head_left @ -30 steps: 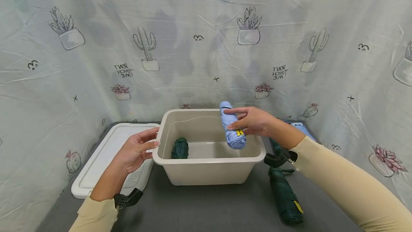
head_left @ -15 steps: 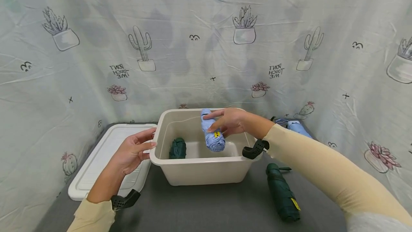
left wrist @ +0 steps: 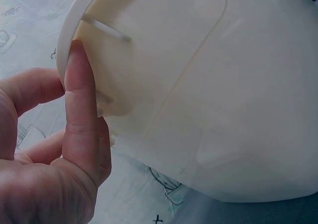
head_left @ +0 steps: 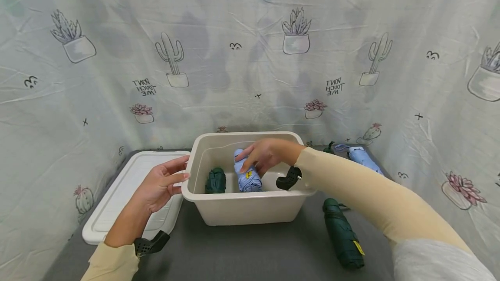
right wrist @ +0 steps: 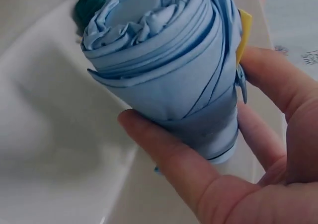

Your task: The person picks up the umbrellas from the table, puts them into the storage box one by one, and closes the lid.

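Observation:
A beige plastic storage bin (head_left: 244, 210) stands in the middle of the head view. My left hand (head_left: 162, 185) holds its left rim, fingers and thumb at the edge, as the left wrist view shows on the bin wall (left wrist: 233, 95). Inside the bin, my right hand (head_left: 271, 156) grips a folded light blue umbrella (head_left: 250, 183) with a yellow tag. Fingers lie along both sides of the rolled umbrella (right wrist: 174, 85) in the right wrist view, its gathered end facing the camera. A folded dark green umbrella (head_left: 216, 181) lies in the bin to its left.
The white lid (head_left: 113, 198) lies left of the bin on the grey table (head_left: 250, 250). Another dark green umbrella (head_left: 343, 235) rests at the front right. Behind the right arm lie another blue umbrella (head_left: 364, 158) and a partly hidden dark green thing (head_left: 329, 148). A printed curtain (head_left: 234, 73) hangs behind.
My right hand has carried the light blue umbrella left and down into the bin, beside the green one. The left hand has stayed at the rim.

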`<state>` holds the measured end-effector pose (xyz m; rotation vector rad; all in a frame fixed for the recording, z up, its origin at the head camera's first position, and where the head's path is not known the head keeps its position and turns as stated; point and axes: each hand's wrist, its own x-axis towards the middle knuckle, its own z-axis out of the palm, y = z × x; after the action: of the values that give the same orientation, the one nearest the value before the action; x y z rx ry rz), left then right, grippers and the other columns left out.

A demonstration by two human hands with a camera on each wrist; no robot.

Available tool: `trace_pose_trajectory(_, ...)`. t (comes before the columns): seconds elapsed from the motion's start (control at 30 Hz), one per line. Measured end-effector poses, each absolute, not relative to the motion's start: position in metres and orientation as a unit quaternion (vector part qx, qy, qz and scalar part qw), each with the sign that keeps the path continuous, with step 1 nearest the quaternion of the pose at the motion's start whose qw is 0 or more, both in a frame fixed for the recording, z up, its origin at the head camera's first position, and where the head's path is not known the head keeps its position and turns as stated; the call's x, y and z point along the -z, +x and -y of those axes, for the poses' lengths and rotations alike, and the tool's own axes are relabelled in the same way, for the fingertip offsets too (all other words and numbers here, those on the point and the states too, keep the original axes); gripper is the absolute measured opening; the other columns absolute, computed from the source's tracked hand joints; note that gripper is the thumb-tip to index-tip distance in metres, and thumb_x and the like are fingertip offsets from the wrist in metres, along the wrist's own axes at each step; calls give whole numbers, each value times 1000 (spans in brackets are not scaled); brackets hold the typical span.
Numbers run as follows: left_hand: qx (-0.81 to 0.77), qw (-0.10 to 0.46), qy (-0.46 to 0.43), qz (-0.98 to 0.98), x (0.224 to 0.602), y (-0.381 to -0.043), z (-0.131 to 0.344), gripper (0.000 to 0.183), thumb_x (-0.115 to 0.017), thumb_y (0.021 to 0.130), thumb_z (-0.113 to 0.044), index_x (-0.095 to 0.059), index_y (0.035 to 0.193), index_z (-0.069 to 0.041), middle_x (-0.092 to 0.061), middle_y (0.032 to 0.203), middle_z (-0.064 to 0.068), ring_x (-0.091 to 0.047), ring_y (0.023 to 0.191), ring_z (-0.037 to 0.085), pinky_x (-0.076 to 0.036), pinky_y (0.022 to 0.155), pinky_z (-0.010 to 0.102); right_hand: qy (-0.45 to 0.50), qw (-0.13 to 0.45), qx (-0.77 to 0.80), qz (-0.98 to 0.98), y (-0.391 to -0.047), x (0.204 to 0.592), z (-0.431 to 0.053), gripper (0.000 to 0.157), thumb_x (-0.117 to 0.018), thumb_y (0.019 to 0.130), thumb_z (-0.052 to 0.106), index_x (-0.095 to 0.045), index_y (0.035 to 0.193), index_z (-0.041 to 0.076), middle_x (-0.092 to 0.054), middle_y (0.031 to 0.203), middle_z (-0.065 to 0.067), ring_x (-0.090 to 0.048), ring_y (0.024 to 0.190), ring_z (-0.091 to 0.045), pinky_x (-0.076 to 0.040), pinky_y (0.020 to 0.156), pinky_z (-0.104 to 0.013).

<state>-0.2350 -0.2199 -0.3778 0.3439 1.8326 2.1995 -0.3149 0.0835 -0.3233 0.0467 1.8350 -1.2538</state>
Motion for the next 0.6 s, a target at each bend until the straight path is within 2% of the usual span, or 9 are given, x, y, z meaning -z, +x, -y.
trace_pose_trajectory(0.27,-754,124,110,-635,377,-233,222,60,-60,89,-2,-34,143,2,-53,119,10,-67,96,18,-58,74,39,-1,468,464,-752,-319,341,-63,61,-77,74,2,-57,131,13,-49,126,-16,-52,111,-37,-52,89,-51)
trace_pose_trajectory(0.43,-753,125,108,-637,377,-234,221,61,-61,89,-3,-34,143,1,-52,120,11,-67,97,18,-57,75,39,-29,476,461,-748,-321,357,-57,62,-75,76,1,-54,133,10,-53,121,-16,-58,100,-34,-53,87,-50)
trace_pose_trajectory(0.6,-752,128,108,-637,377,-234,221,62,-62,89,-4,-35,143,0,-51,123,13,-66,100,19,-57,76,40,-49,486,459,-742,-323,363,-59,58,-68,81,-4,-51,135,6,-58,118,-13,-61,99,-33,-49,95,-47)
